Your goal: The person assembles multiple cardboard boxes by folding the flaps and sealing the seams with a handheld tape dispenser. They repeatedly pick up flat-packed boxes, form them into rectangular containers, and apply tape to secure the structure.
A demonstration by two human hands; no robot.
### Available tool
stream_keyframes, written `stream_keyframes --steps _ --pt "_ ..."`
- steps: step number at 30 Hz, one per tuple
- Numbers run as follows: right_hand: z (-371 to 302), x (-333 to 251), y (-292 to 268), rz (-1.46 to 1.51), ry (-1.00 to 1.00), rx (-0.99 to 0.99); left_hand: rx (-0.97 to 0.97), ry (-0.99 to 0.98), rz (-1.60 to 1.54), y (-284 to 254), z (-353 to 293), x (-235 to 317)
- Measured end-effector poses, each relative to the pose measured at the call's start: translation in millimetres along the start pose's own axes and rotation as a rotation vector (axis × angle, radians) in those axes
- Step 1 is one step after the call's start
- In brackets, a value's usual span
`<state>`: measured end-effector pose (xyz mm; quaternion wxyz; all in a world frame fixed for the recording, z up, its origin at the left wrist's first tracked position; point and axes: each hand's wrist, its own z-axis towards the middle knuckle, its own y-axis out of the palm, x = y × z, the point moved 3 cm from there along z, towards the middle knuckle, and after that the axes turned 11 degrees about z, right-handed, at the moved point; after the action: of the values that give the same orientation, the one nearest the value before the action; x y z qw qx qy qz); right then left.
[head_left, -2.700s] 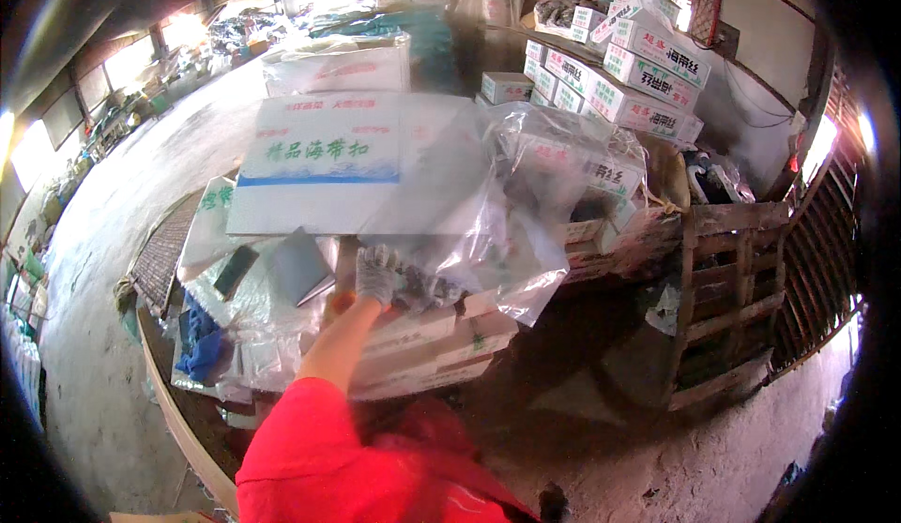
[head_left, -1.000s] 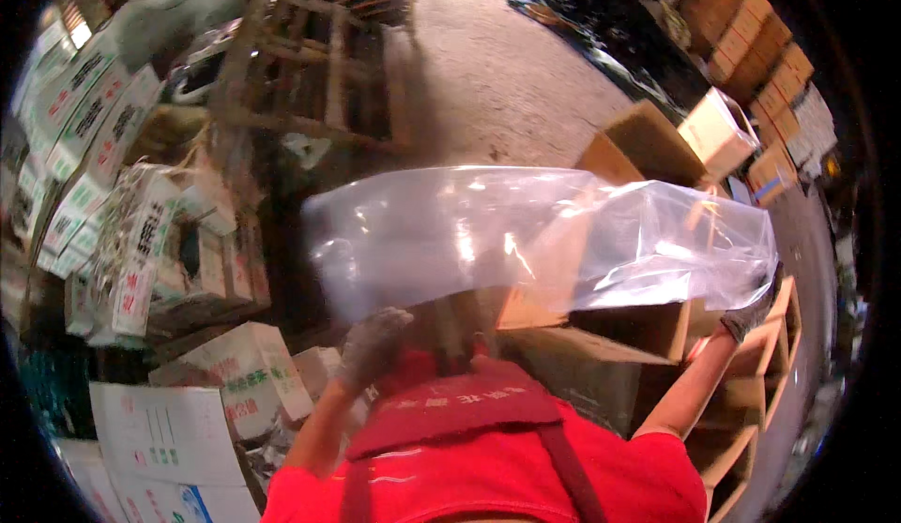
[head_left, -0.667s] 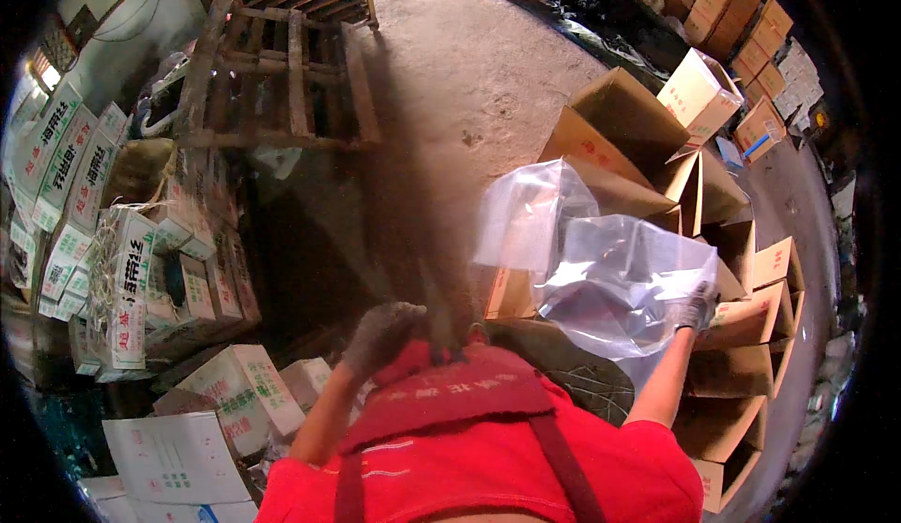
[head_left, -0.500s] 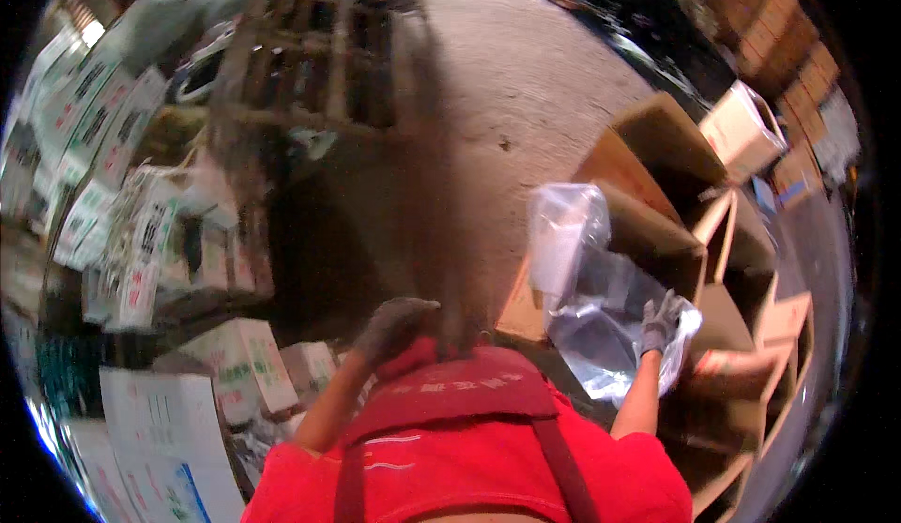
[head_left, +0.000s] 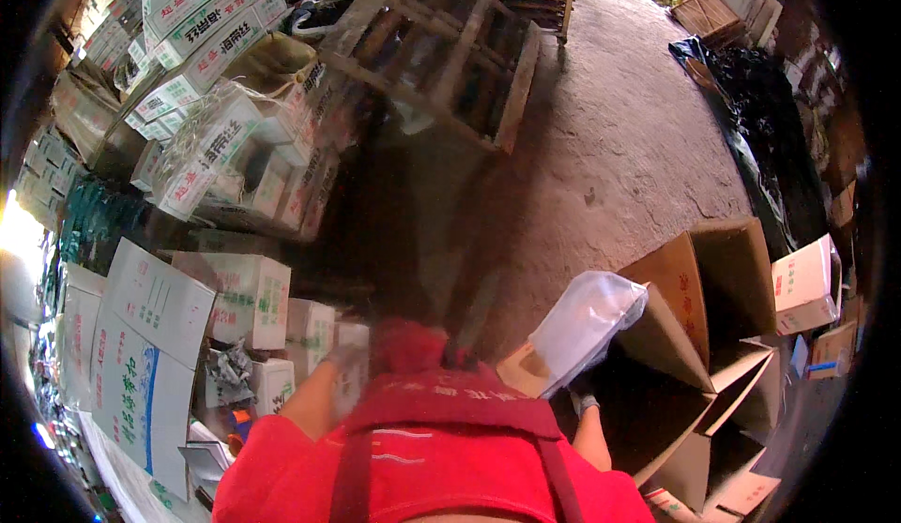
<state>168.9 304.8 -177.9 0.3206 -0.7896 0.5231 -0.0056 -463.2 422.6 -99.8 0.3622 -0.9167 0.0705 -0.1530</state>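
Observation:
Clear plastic sheeting, which looks like a bag liner, drapes over the left flap of an open brown carton to my right. My gloved right hand is at that carton's near left side, just below the plastic. Its fingers are small and partly covered, so their grip cannot be made out. My left hand, in a grey glove, is smeared by motion beside small white cartons. Whether it holds anything is hidden by the blur. A red apron covers my front, between both arms.
More open brown cartons crowd the right side. White printed boxes stand at the left, with taller stacks behind. A wooden pallet lies farther ahead. Black sheeting lies along the right of the concrete floor.
The view has shifted. My right hand has gone from spread on top of the plastic to low beside the carton. The plastic now lies over the flap. My left hand has moved toward the white cartons.

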Motion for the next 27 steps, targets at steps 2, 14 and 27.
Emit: stream_keyframes --steps 2,14,27 --pt "0.2 14.0 -15.1 0.19 0.023 0.122 -0.135 -0.105 -0.026 26.9 -13.9 -30.4" --pt "-73.0 -82.6 -157.3 0.874 -0.326 1.125 -0.034 0.08 -0.143 -141.5 172.8 27.4" --pt "17.3 -231.6 -154.3 0.353 -0.233 0.483 0.221 -0.114 -0.182 -246.6 416.5 -65.6"
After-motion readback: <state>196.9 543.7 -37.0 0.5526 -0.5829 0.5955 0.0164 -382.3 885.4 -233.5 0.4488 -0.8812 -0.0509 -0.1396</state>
